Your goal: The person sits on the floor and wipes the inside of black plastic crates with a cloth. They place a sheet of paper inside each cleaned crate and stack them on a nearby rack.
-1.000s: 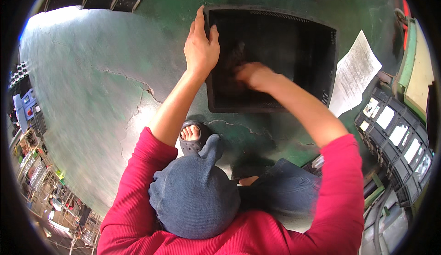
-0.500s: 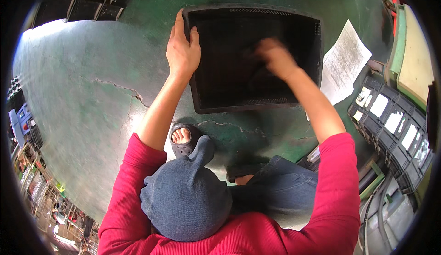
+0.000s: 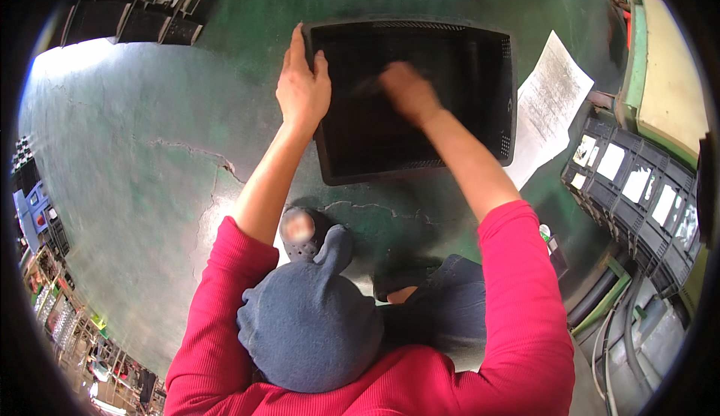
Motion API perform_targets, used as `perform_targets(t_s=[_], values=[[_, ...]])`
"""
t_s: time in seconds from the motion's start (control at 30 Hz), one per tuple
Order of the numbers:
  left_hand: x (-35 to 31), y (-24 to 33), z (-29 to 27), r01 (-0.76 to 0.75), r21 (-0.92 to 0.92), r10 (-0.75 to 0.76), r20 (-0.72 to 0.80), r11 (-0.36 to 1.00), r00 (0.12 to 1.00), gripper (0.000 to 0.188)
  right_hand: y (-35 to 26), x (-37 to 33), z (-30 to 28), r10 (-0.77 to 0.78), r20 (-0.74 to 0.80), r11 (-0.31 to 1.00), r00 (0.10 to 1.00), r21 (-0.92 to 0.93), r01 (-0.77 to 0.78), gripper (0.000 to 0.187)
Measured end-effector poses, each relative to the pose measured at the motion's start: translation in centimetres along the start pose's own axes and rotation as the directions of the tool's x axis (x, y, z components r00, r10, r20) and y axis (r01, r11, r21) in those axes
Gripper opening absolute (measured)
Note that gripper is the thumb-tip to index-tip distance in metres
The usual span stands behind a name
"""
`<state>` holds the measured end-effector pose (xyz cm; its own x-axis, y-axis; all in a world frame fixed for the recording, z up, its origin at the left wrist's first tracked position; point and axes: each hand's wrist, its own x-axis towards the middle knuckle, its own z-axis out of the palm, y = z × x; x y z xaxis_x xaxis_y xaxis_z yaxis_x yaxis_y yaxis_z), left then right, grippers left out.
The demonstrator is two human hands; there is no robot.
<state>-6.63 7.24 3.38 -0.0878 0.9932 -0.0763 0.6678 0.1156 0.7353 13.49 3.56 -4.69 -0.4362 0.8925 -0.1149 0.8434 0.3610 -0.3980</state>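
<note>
Black rectangular crate (image 3: 469, 105), open side up, flat on green floor (image 3: 150, 206).

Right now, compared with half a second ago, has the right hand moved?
Yes: judged against the floor crack, the right hand has moved left, toward the left rim of the black crate.

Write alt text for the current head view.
A person's left hand rests on the left rim of a black crate on a green floor; the right hand, blurred, is over its dark inside. A white sheet lies just right of the crate.
</note>
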Motion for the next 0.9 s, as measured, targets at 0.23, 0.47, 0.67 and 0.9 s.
perform_targets(t_s=[0.23,0.47,0.67,0.9], values=[[0.2,-1.8,0.6,-0.048,-0.091,0.038,-0.104,0.995,0.994,0.048,-1.2,-4.6,-5.8,0.352,-0.277,0.933,0.894,0.178,-0.313,0.025],[-1.7,-4.3,-1.5,0.655,-0.524,-0.395,0.529,0.544,0.751,0.038,-16.4,-2.6,-2.3,-0.045,-0.408,0.974,0.912,0.184,0.13,0.033],[-1.6,-5.3,-1.9,0.678,-0.648,-0.19,0.659,0.348,0.727,0.062,-11.3,11.1,-4.8,0.144,-0.64,0.98,0.755,0.199,-0.019,0.017],[-1.6,-7.6,-1.5,0.704,-0.71,-0.067,0.701,0.024,0.71,0.064,-15.6,0.1,-1.5,-0.033,-0.519,0.971,0.854,0.188,0.151,0.029]])
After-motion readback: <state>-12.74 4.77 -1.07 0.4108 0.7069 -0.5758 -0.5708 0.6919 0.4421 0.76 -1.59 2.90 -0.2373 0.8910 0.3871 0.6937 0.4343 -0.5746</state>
